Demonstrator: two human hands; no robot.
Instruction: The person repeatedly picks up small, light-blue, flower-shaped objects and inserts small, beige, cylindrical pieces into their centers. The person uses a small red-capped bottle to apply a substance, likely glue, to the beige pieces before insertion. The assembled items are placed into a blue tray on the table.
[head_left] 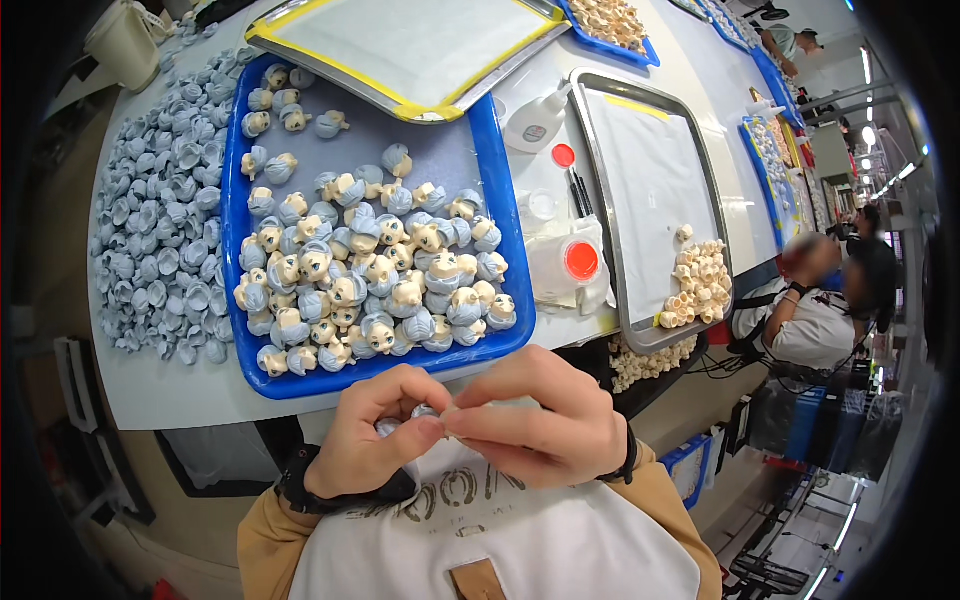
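In front of my chest, my left hand (372,435) is closed around a small blue-grey doll hair piece (387,427), mostly hidden by the fingers. My right hand (545,420) meets it with thumb and fingertips pinched together at the piece's edge; whatever lies between those fingertips is too small or covered to make out. Just beyond both hands is a blue tray (524,300) with many doll heads (380,335), pale-faced with blue-grey hair, crowded toward its near side. A heap of loose blue-grey hair shells (160,220) covers the table left of the tray.
A metal tray edged in yellow tape (410,55) overlaps the blue tray's far end. Right of it stand a white squeeze bottle (537,122), a red-topped container (560,268) and dark slim tools (579,192). Another metal tray (655,180) holds pale parts (697,285). People work at the right.
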